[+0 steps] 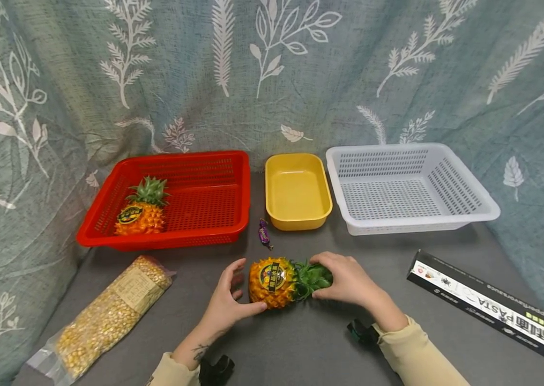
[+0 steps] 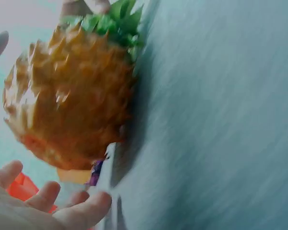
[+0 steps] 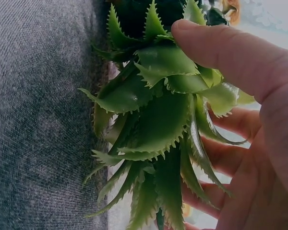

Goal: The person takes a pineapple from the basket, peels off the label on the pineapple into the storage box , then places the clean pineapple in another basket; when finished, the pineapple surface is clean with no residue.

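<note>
1. Left hand (image 1: 230, 297): fingers spread and lightly bent, thumb well apart from them; cupped around the bottom end of the pineapple, holding nothing. In the left wrist view a gap shows between fingertips and fruit.
2. Right hand (image 1: 349, 279): part-closed, curved round the green crown (image 3: 163, 115), thumb on one side of the leaves, fingers on the other.
3. Pineapple (image 1: 274, 281): on its side on the grey table (image 1: 300, 348), on the near side of the yellow tub (image 1: 300, 222), between the hands. Crown to the right; black and yellow label (image 1: 272, 275) facing up.
4. Pale sleeves (image 1: 416, 351) on both arms.
5. Candy (image 1: 264, 234): purple wrapper, just off the tub's near left corner.
6. Red basket (image 1: 194, 237): left of the tub. Holds a second pineapple (image 1: 141, 214), at the basket's left side, crown pointing away, label showing.
7. White basket (image 1: 421, 221): right of the tub, just beside it; slotted walls.
8. Corn bag (image 1: 112, 316): clear, yellow kernels, paper label; well to the tub's near left, lying slantwise.
9. Pasta box (image 1: 493, 311): long, black and white, well to the tub's near right, also slantwise.
10. Curtain (image 1: 300, 80): blue-green, white leaf prints, behind the tub.
</note>
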`<action>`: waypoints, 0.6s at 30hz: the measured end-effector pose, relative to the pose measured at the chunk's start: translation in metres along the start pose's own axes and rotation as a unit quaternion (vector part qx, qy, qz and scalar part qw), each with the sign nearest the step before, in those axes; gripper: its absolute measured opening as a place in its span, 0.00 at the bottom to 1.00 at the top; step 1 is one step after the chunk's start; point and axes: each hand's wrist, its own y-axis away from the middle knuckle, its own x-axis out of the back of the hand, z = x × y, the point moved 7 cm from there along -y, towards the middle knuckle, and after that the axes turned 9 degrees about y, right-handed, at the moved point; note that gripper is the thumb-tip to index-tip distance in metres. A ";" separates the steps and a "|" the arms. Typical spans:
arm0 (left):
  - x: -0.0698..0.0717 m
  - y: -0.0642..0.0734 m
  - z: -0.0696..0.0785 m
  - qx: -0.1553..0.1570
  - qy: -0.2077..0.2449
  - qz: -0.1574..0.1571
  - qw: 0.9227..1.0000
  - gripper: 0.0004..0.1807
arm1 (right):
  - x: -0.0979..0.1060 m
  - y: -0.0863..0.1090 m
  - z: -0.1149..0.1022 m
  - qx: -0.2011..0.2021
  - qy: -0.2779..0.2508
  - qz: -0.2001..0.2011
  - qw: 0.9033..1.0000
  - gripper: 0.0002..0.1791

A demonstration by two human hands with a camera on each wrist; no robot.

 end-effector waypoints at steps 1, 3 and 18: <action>-0.002 0.002 -0.003 0.013 0.014 0.004 1.000 0.51 | 0.000 0.000 0.000 0.001 0.002 0.000 1.000 0.34; -0.006 0.006 -0.007 0.020 0.029 0.003 0.999 0.52 | 0.000 0.000 -0.001 0.002 0.007 -0.001 1.000 0.34; -0.010 -0.004 -0.008 -0.005 0.026 0.025 0.999 0.47 | 0.000 -0.001 0.000 -0.003 0.024 -0.015 1.000 0.38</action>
